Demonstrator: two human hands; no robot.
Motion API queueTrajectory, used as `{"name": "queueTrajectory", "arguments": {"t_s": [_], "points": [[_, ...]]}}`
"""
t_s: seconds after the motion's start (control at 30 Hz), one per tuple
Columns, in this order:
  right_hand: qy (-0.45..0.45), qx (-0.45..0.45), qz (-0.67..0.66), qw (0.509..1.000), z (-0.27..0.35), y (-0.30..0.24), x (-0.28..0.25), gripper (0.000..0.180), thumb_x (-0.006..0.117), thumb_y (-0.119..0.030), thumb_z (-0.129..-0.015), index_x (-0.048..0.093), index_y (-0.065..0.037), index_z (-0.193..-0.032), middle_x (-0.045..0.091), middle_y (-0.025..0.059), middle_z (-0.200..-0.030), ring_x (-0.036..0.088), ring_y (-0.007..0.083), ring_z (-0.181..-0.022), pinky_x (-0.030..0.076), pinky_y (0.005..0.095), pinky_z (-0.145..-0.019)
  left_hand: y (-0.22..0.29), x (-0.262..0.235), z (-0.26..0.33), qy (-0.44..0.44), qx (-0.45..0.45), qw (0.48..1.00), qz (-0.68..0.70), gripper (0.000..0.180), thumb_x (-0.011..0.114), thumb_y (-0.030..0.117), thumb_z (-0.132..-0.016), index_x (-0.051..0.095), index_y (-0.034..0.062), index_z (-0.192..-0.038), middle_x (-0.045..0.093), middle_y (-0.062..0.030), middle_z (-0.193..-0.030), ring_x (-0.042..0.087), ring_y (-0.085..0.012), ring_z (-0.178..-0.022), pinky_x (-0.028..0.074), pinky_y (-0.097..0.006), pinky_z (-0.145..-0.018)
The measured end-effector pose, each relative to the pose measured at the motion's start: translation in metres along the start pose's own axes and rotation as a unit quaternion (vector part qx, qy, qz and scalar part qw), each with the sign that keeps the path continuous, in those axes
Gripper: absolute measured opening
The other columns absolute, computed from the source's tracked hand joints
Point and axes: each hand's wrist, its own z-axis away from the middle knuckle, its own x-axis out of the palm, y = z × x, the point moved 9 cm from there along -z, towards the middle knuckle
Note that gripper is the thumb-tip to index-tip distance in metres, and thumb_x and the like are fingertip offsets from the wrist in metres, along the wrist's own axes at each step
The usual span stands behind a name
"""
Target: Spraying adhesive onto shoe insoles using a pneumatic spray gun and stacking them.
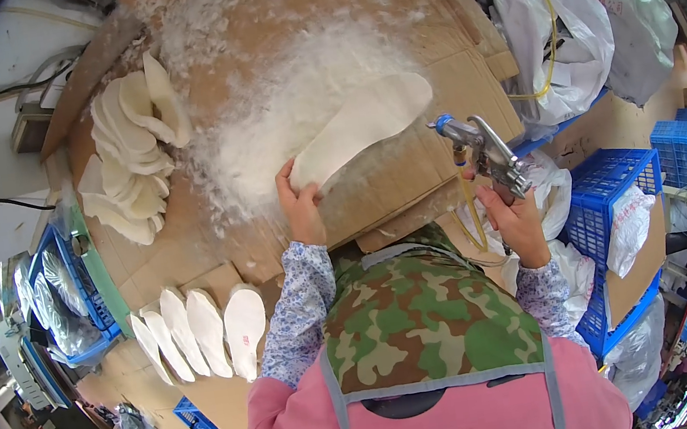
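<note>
My left hand [304, 211] pinches one end of a cream-white shoe insole [364, 126], thumb and fingers closed on its edge. The insole slants up to the right over cardboard [413, 178] coated in white spray residue. To its right, a metal spray gun [490, 152] with a blue nozzle is gripped in my right hand [519, 227]. Its nozzle is near the insole's far end, apart from it. A heap of similar insoles [128, 148] lies at the left of the cardboard. Several more insoles [207, 330] stand in a row at the lower left.
A yellow hose [478, 222] hangs below the spray gun. Blue plastic crates [610, 203] with white bags stand at the right. Clear plastic bags [560, 35] bulge at the upper right. Another blue crate [78, 296] holding plastic-wrapped things is at the left.
</note>
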Motion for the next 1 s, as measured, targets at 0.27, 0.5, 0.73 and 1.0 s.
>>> {"name": "queueTrajectory", "arguments": {"t_s": [0.27, 0.5, 0.73, 1.0], "points": [[-0.056, -0.072, 0.116, 0.989, -0.008, -0.004, 0.038, 0.021, 0.059, -0.004, -0.090, 0.059, 0.001, -0.110, 0.052, -0.0028, -0.072, 0.043, 0.0063, -0.063, 0.038, 0.0245, -0.056, 0.009, -0.018, -0.009, -0.027, -0.022, 0.986, -0.162, 0.045, 0.052, 0.006, -0.085, 0.044, 0.0080, -0.129, 0.057, -0.0073, -0.110, 0.056, -0.0119, -0.085, 0.047, -0.025, -0.065], [0.051, -0.074, 0.127, 0.988, -0.024, -0.004, 0.030, 0.018, 0.059, -0.005, -0.090, 0.054, 0.001, -0.107, 0.052, 0.0020, -0.074, 0.045, 0.0086, -0.064, 0.040, 0.0248, -0.058, 0.016, -0.026, -0.011, -0.002, 0.039, 0.971, -0.236, 0.037, 0.049, 0.004, -0.088, 0.045, 0.0066, -0.125, 0.056, -0.0066, -0.094, 0.055, -0.0147, -0.083, 0.046, -0.028, -0.070], [-0.024, -0.080, 0.175, 0.981, -0.017, -0.008, 0.065, 0.019, 0.060, -0.006, -0.090, 0.053, -0.001, -0.107, 0.056, 0.0084, -0.075, 0.051, 0.0140, -0.066, 0.044, 0.0288, -0.061, 0.020, -0.028, -0.007, 0.000, 0.046, 0.976, -0.215, 0.038, 0.050, 0.001, -0.087, 0.045, 0.0058, -0.124, 0.056, -0.0097, -0.095, 0.056, -0.0161, -0.078, 0.048, -0.029, -0.067], [-0.202, -0.069, 0.184, 0.960, 0.005, -0.013, 0.151, 0.027, 0.061, -0.006, -0.086, 0.052, -0.002, -0.111, 0.060, 0.0189, -0.085, 0.060, 0.0357, -0.076, 0.048, 0.0373, -0.067, 0.005, -0.042, -0.013, 0.018, 0.041, 0.972, -0.230, 0.033, 0.056, 0.001, -0.085, 0.045, 0.0032, -0.116, 0.057, -0.0093, -0.085, 0.058, -0.0166, -0.070, 0.049, -0.030, -0.061]]}}
